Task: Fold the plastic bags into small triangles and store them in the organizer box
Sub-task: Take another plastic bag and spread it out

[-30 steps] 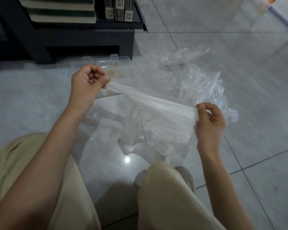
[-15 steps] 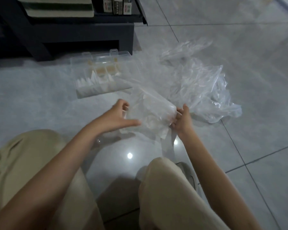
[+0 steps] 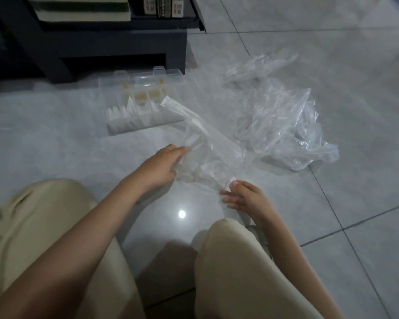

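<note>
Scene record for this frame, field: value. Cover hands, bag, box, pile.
left hand: on plastic bag, grip unclear
right hand: pinches the bag's near corner
organizer box: open, folded triangles in front row
loose bags: heaped on floor, right of box

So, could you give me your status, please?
Left hand on plastic bag, grip unclear. Right hand pinches near corner. Bag not yet folded. Organizer box open behind it.
</note>
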`<state>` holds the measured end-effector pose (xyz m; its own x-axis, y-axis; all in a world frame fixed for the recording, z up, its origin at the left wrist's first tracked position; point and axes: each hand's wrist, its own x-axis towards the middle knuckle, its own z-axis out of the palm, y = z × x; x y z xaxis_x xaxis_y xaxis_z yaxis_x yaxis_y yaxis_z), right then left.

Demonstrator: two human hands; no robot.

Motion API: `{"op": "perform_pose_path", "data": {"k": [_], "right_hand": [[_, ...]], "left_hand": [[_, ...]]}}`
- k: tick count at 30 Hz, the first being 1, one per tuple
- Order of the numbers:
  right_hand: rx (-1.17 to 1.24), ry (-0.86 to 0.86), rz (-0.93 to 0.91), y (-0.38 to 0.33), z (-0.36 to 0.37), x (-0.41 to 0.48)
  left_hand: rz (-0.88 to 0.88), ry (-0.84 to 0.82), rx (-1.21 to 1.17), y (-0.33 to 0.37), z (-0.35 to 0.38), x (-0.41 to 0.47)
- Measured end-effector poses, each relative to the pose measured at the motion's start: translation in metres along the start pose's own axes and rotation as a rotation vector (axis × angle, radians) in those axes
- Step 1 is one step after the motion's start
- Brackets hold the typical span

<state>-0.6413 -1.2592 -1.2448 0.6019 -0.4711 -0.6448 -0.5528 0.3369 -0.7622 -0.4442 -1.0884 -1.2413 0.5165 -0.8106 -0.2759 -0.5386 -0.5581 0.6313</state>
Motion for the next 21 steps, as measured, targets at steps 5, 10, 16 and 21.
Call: {"op": "perform_pose_path", "data": {"k": [5, 10, 16, 21], "right_hand": [[-0.038, 0.076, -0.033, 0.002, 0.005, 0.008], [0.003, 0.068, -0.085, -0.002, -0.005, 0.003], [0.025, 0.075, -0.158, -0.008, -0.015, -0.002], [0.034, 0.075, -0.177, -0.014, -0.024, -0.005]], "left_hand": [[0.033, 0.079, -0.074, -0.009, 0.0, 0.001], [0.018, 0.183, 0.203, -0.005, 0.001, 0.0], [-0.092, 0.279, -0.106, 0.0, 0.014, 0.005], [-0.111, 0.418, -0.077, -0.009, 0.009, 0.007]]}}
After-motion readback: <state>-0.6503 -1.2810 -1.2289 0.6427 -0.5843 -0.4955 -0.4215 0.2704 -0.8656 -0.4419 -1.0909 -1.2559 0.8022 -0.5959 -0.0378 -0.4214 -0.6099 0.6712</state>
